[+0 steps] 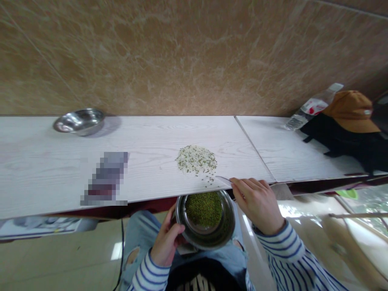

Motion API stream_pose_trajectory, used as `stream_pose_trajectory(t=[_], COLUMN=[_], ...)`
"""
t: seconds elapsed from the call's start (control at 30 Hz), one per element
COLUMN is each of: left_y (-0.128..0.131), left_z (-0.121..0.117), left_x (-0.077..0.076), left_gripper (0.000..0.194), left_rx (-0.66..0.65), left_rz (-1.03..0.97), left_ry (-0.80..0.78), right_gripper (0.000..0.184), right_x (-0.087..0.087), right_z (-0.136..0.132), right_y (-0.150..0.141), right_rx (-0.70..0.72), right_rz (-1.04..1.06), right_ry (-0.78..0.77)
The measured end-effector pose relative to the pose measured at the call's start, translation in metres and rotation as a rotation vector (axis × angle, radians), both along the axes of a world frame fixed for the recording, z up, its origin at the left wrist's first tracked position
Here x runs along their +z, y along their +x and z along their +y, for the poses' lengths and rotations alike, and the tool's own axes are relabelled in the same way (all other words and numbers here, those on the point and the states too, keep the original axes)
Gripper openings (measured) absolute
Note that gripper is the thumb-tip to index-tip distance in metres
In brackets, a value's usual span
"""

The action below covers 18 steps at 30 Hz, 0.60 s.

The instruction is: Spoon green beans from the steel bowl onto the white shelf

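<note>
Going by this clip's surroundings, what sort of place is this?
Probably an indoor shared room, perhaps a canteen or workroom; I can't tell which. A marbled wall stands behind a long white table, the floor is shiny tile, and a cap and bottle are off to the right.

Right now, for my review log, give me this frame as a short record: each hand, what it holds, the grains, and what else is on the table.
left hand: grips the side of a metal bowl
bowl contents: green grains
bowl position: below the front edge of the table
right hand: holds a thin utensil, type unclear
grain pile: white and green mixed, on the table
table left: second bowl, blurred-out item
table right: bottle, brown cap, dark item
</note>
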<state>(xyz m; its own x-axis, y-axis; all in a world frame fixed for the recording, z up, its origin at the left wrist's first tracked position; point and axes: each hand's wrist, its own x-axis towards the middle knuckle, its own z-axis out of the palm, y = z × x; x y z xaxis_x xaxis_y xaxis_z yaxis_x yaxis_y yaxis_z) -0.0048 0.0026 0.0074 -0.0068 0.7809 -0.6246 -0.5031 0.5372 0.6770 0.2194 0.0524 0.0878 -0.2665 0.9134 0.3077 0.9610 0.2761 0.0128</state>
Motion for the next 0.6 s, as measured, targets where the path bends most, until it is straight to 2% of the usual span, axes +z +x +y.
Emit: stream_pose_trajectory(t=[0.23,0.6], left_y=[0.0004,0.0011], left_z=[0.0002,0.0008], left_x=[-0.0006,0.0021], left_gripper=[0.067,0.066], left_rx=[-0.005,0.015], left_rz=[-0.001,0.009], left_ry=[0.009,-0.002], right_gripper=[0.022,0.022], right_x=[-0.0032,-0.0041], right_z=[-0.0048,-0.0041], right_y=[-0.0031,-0.0048], right_rx=[0.049,0.076], right_rz=[0.043,0.044], right_ry=[-0.061,-0.061])
